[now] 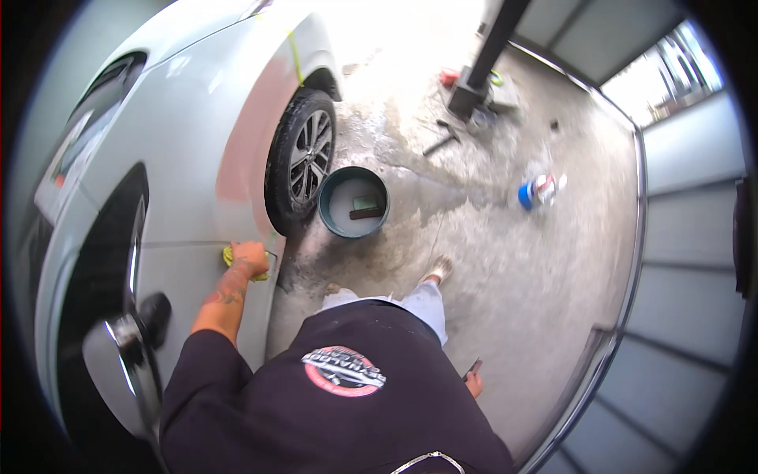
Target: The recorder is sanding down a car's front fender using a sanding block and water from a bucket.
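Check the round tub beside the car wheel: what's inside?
In the tub: what looks like cloudy, pale liquid, plus a light-green piece and a dark brown bar. The cloudiness hides the bottom and anything submerged.

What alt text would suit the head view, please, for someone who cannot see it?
A person's left hand holds a yellow cloth against a pale car; the right hand holds a thin dark object. A dark green bucket of cloudy liquid stands on the concrete floor by a wheel, where the car's body has a pinkish patch.
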Demonstrator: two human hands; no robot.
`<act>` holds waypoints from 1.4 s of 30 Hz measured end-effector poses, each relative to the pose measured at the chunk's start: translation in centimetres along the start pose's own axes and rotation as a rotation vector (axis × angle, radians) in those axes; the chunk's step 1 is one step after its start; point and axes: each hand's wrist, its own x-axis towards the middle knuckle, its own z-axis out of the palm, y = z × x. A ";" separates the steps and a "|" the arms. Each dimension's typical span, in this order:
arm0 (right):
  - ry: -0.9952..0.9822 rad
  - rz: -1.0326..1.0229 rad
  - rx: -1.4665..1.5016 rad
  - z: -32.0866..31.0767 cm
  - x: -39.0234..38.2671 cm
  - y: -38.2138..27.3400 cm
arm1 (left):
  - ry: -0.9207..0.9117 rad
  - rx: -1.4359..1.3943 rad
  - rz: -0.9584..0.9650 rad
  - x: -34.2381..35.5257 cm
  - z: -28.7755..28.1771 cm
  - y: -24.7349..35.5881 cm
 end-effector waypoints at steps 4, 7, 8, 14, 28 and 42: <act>0.002 -0.083 -0.064 -4.5 11.1 -7.1 | -0.135 -0.485 -0.343 -5.3 -0.7 4.7; -0.117 -0.155 -0.069 -7.0 16.8 -16.0 | -0.021 -0.871 -0.537 -8.5 -0.1 8.3; -0.140 -0.149 -0.059 -7.1 18.7 -18.6 | 0.063 -1.020 -0.528 -8.7 -1.1 10.1; -0.314 -0.474 -0.172 -0.4 27.0 -35.5 | 0.507 -1.370 -0.405 -6.2 -6.9 19.5; -1.300 -0.927 0.059 22.3 1.8 -64.6 | 0.671 -1.888 0.487 1.4 -34.0 32.3; -1.611 -0.910 -0.242 40.2 -4.5 -76.7 | 0.946 -2.135 0.140 12.6 -39.1 22.3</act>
